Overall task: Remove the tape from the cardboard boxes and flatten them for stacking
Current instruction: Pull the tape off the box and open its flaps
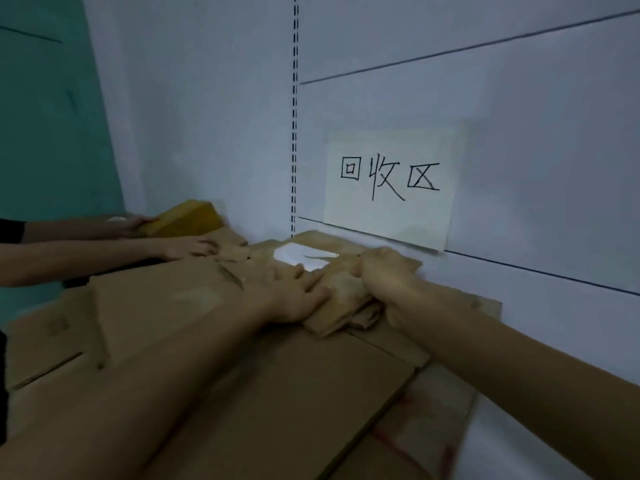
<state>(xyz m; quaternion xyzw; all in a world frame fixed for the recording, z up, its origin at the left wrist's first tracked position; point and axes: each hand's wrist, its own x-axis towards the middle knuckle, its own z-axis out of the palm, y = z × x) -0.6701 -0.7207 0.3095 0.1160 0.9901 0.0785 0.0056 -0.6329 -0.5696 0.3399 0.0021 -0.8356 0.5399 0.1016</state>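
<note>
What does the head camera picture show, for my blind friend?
On flattened cardboard, the left hand presses a crumpled brown wad and the right hand grips it. Another person's hand holds a yellow box nearby.

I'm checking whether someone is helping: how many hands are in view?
4. Centre: left hand presses the cardboard stack, right hand grips crumpled cardboard beside it. Far left: a second person's hand touches a yellow box; their other hand rests on the stack.

The right hand (384, 275) grips a brown wad (341, 299): tape or cardboard, too blurred to tell; fingertips hidden beneath it. Beyond the grip, a white label (304, 256) is partly covered.
</note>
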